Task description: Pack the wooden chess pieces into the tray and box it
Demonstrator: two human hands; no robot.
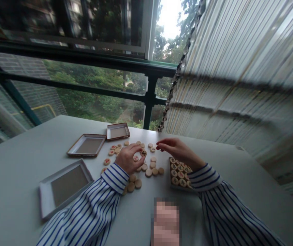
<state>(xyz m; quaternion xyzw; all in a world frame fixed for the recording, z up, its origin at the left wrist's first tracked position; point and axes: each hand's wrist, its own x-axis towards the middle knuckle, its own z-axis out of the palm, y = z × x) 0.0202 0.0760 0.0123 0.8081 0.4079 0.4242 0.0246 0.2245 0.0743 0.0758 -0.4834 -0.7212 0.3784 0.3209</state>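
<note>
My left hand (129,158) pinches a round wooden Chinese chess piece (143,153) between thumb and fingertips, its dark character facing up. Around and beneath that hand lie several loose pieces (152,164), some with red characters showing, others plain side up. Opposite, my right hand (173,149) hovers with its fingers stretched leftward and nothing visible in them. Its fingertips are near two pale pieces (152,149). Under my right wrist stands a shallow box (170,178) with rows of pieces, characters upward; the sleeve covers part of it.
Three shallow, grey-bottomed trays stand at the left: a large one (67,186) in front, a middle one (87,145) and a small one (118,131) behind. The white table (15,164) meets a window with green railings (150,90). A string curtain (228,68) hangs at right.
</note>
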